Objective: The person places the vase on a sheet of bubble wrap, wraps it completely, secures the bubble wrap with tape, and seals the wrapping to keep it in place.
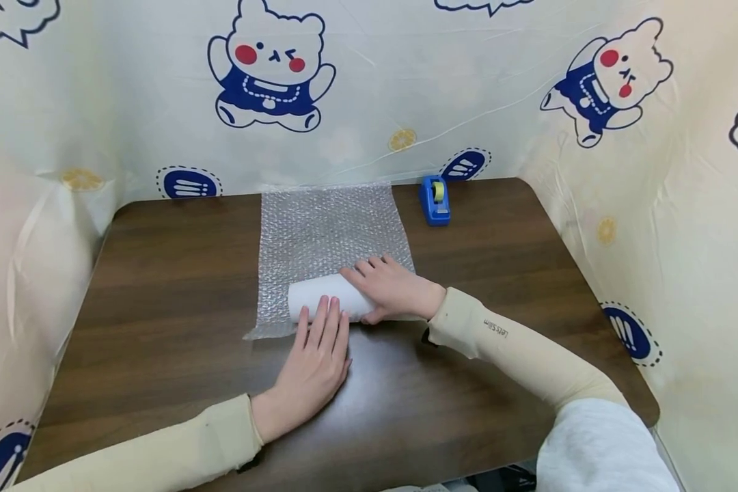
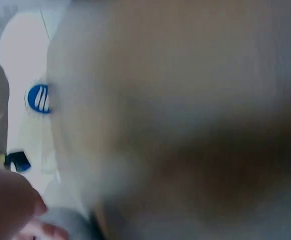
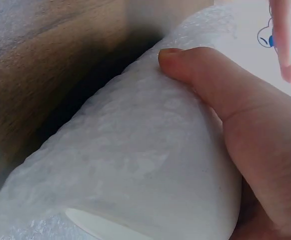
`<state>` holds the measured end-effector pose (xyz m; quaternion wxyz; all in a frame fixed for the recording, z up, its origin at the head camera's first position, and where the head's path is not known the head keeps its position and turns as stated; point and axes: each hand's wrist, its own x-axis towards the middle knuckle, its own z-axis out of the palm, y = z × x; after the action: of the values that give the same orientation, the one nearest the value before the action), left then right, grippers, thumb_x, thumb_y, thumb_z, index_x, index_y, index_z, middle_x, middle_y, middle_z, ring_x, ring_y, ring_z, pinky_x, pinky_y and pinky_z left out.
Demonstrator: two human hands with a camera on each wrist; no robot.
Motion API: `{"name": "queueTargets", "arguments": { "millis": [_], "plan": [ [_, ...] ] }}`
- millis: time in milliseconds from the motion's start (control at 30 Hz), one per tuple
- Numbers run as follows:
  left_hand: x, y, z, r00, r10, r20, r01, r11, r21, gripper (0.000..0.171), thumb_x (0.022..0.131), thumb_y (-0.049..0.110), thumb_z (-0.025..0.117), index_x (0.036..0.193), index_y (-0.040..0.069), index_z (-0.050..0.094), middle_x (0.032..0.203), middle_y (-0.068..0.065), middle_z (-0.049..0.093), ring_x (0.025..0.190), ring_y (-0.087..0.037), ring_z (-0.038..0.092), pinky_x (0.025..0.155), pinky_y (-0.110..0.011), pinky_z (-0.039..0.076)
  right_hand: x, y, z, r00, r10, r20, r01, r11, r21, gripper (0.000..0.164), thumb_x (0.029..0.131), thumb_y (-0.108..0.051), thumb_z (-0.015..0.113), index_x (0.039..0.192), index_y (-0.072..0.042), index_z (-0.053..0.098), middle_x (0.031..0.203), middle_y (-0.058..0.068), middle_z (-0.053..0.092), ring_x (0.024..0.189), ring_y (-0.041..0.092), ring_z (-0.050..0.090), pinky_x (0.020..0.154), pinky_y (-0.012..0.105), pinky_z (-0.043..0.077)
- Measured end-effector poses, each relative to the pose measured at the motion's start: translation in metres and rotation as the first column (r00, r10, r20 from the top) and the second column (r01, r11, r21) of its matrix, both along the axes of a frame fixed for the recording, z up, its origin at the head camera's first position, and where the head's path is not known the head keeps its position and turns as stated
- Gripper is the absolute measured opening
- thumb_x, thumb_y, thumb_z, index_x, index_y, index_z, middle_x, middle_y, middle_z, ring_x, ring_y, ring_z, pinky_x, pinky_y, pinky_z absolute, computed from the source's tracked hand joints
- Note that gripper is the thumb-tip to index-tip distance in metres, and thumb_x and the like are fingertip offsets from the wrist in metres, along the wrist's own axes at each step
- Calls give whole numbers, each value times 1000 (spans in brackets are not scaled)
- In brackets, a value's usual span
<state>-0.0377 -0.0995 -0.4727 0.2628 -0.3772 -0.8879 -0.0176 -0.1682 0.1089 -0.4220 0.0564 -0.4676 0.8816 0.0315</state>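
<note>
A white cylindrical vessel lies on its side across the near end of a sheet of bubble wrap. My right hand grips its right part, fingers over the top and thumb on the near side. In the right wrist view, that thumb rests on bubble wrap lying over the smooth white wall of the vessel, and part of a rim shows at the bottom. My left hand lies with straight fingers, their tips on the vessel's near side. The left wrist view is mostly blurred.
A blue tape dispenser stands at the table's back edge, right of the bubble wrap. The dark wooden table is enclosed at the back and sides by pale printed sheeting.
</note>
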Motion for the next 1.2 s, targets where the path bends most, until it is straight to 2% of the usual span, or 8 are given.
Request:
{"name": "queueTargets", "arguments": {
  "millis": [100, 233, 367, 533, 667, 867, 1033, 1200],
  "plan": [
    [0, 0, -8, 992, 117, 55, -113, 992, -64, 88, 84, 37, 82, 146, -14, 47, 153, -39, 40, 146, -50, 38, 111, -69, 34, -2, -2, 0, 1000, 3, -17, -3, 1000, -6, 93, 85, -55, 80, 155, -7, 42, 134, 13, 60, 116, 33, 59, 96, 51, 49],
    [-20, -6, -19, 972, 224, 73, -214, 969, -121, 90, 86, 38, 82, 150, -12, 42, 158, -38, 34, 150, -49, 31, 115, -72, 26, -5, -4, 0, 999, 8, -46, -8, 1000, -6, 99, 83, -57, 80, 156, -2, 39, 137, 15, 59, 118, 34, 60, 95, 51, 50],
    [-38, -13, -23, 972, 233, 20, -227, 962, -149, 95, 86, 46, 81, 152, -10, 41, 158, -41, 32, 149, -52, 32, 110, -77, 28, -7, -6, 1, 1000, 10, -28, -10, 1000, -4, 96, 84, -56, 79, 153, -2, 42, 138, 15, 59, 119, 34, 59, 97, 51, 50],
    [-59, -16, -14, 967, 256, 11, -252, 958, -137, 114, 83, 66, 77, 160, -4, 31, 162, -40, 21, 152, -52, 23, 112, -77, 25, -8, -6, 2, 1000, -5, -13, 6, 999, 33, 92, 84, -57, 80, 152, -6, 45, 137, 12, 59, 119, 33, 59, 97, 50, 50],
    [-66, -15, -9, 970, 238, 47, -231, 966, -118, 122, 78, 75, 75, 160, -4, 31, 160, -41, 25, 148, -55, 32, 112, -72, 32, -6, -5, 1, 1000, 7, 24, -8, 1000, 21, 92, 84, -56, 80, 152, -6, 44, 138, 13, 58, 122, 34, 58, 99, 51, 48],
    [-70, -12, -9, 983, 179, 30, -176, 981, -79, 114, 77, 80, 71, 145, -9, 48, 133, -35, 58, 113, -46, 64, 95, -54, 53, -4, -1, 0, 999, 36, 33, -37, 999, 8, 92, 82, -55, 81, 151, -5, 46, 138, 12, 58, 123, 32, 58, 100, 50, 48],
    [-73, -12, -10, 990, 141, 9, -141, 989, -53, 101, 74, 80, 72, 126, -5, 56, 104, -22, 65, 88, -38, 66, 75, -47, 54, -2, 2, 2, 997, 37, 63, -38, 999, 10, 92, 83, -55, 79, 151, -4, 45, 138, 12, 59, 122, 33, 58, 105, 52, 45],
    [-72, -11, -8, 995, 83, 48, -81, 995, -54, 96, 78, 78, 71, 125, -5, 57, 103, -22, 67, 87, -37, 66, 71, -47, 54, 5, 5, 7, 995, 24, 99, -29, 998, 50, 95, 85, -56, 77, 156, -3, 41, 143, 14, 58, 130, 33, 56, 116, 64, 33]
  ]
}}
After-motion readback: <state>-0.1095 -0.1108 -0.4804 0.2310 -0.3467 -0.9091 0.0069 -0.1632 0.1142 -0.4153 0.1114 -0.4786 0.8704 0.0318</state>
